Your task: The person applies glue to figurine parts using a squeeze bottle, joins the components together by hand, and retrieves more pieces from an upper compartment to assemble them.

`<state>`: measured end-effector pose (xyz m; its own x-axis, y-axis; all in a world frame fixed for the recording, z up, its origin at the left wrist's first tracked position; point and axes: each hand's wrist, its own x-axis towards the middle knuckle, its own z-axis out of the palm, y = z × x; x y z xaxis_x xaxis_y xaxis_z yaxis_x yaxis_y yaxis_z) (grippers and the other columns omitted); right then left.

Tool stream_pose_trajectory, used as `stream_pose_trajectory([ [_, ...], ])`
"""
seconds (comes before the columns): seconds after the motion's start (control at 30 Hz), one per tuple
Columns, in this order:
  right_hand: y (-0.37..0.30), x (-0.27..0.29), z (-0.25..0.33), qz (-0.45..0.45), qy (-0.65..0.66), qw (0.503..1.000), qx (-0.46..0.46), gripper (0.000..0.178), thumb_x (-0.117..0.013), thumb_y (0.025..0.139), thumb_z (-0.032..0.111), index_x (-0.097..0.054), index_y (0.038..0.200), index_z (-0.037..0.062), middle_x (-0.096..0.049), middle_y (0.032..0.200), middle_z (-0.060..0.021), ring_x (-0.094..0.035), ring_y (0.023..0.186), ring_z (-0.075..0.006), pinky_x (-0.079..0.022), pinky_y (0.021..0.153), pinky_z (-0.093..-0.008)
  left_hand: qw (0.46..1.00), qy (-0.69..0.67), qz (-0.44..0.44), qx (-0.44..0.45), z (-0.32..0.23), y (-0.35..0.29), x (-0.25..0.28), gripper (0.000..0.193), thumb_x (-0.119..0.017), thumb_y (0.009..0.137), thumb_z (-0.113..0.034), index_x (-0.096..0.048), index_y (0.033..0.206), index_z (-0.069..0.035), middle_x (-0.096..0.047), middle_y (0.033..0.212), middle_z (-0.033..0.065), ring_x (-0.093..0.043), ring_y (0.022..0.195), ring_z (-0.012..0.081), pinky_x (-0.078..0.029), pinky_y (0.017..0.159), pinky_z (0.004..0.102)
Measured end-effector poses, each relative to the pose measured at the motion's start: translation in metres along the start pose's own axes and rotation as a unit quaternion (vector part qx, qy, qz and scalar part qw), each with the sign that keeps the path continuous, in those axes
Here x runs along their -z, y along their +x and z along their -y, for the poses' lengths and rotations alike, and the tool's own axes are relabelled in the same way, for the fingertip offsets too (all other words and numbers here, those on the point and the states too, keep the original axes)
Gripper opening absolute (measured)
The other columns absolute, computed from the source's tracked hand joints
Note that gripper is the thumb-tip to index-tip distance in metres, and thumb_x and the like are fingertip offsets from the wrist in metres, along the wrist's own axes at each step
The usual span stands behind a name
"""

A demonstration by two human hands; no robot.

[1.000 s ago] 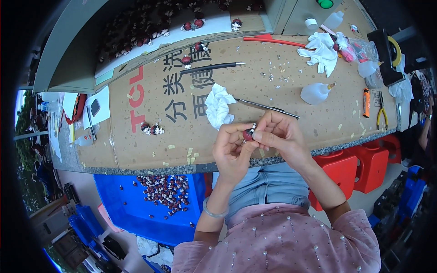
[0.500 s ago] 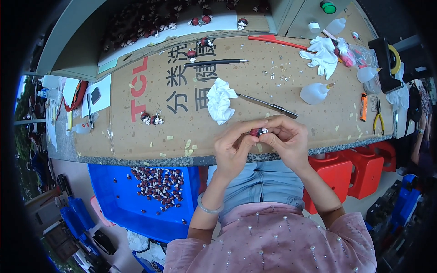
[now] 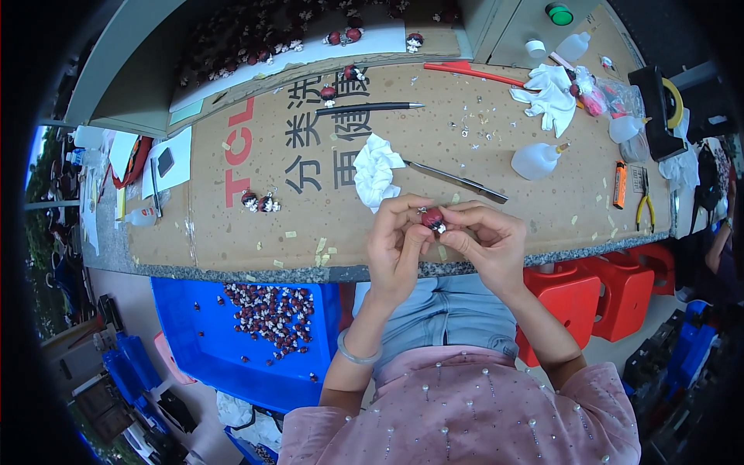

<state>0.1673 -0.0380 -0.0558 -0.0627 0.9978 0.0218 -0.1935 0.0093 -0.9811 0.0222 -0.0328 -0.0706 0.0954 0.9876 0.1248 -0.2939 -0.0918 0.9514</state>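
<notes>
Left hand and right hand pinching small red bead charm, metal end seemingly pointing down-right

The red bead is mostly covered by the fingers of both hands; its detail is too small to tell. Far beads blur in shadow. The person's lap hides under the surface.
</notes>
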Motion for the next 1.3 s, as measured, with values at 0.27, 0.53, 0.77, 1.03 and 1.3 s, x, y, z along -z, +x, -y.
stream_pose_trajectory([
  [0.27,0.0018,-0.0050,0.0012,-0.024,0.014,1.000,-0.012,0.025,-0.071,0.073,-0.006,-0.060,0.095,-0.0055,-0.063,0.090,-0.0100,-0.061,0.080,-0.0114,-0.050,0.071,-0.0233,0.996,0.082,0.018,-0.006,-0.0006,0.0026,0.0022,0.023,-0.050,0.094,-0.013,-0.058,0.111,0.002,-0.056,0.078,0.0016,-0.046,0.062,0.0037,-0.036,0.052,0.0173],
  [0.53,0.0034,-0.0070,-0.0054,-0.051,-0.030,0.998,0.007,0.027,-0.073,0.070,-0.006,-0.059,0.093,-0.0025,-0.062,0.083,-0.0053,-0.058,0.072,-0.0072,-0.047,0.064,-0.0204,0.998,0.053,0.029,-0.032,0.0015,0.0033,0.0004,0.028,-0.060,0.089,-0.017,-0.059,0.112,0.000,-0.059,0.082,0.0009,-0.048,0.062,0.0037,-0.036,0.051,0.0167],
  [0.77,0.0036,-0.0047,-0.0075,-0.049,-0.159,0.978,0.130,0.026,-0.072,0.068,-0.007,-0.062,0.091,-0.0010,-0.062,0.080,-0.0049,-0.056,0.069,-0.0090,-0.045,0.060,-0.0216,0.991,0.123,0.005,-0.044,0.0006,0.0034,-0.0015,0.027,-0.063,0.083,-0.004,-0.059,0.109,0.001,-0.062,0.087,0.0059,-0.058,0.075,0.0103,-0.046,0.065,0.0223],
  [1.03,0.0043,-0.0001,-0.0049,-0.068,-0.149,0.975,0.151,0.027,-0.072,0.070,-0.006,-0.061,0.094,-0.0011,-0.062,0.081,-0.0060,-0.056,0.069,-0.0091,-0.044,0.061,-0.0218,0.998,0.015,0.044,-0.032,-0.0025,0.0057,0.0001,0.029,-0.052,0.092,-0.008,-0.046,0.118,0.003,-0.061,0.101,0.0158,-0.059,0.094,0.0189,-0.046,0.085,0.0297],
  [1.3,0.0046,-0.0020,-0.0032,-0.064,-0.130,0.978,0.152,0.026,-0.071,0.071,-0.006,-0.060,0.094,-0.0018,-0.062,0.082,-0.0069,-0.056,0.070,-0.0095,-0.044,0.060,-0.0215,0.998,-0.062,0.019,-0.003,-0.0058,0.0045,-0.0033,0.023,-0.051,0.094,-0.013,-0.040,0.109,-0.001,-0.061,0.102,0.0188,-0.059,0.093,0.0175,-0.045,0.082,0.0264],
])
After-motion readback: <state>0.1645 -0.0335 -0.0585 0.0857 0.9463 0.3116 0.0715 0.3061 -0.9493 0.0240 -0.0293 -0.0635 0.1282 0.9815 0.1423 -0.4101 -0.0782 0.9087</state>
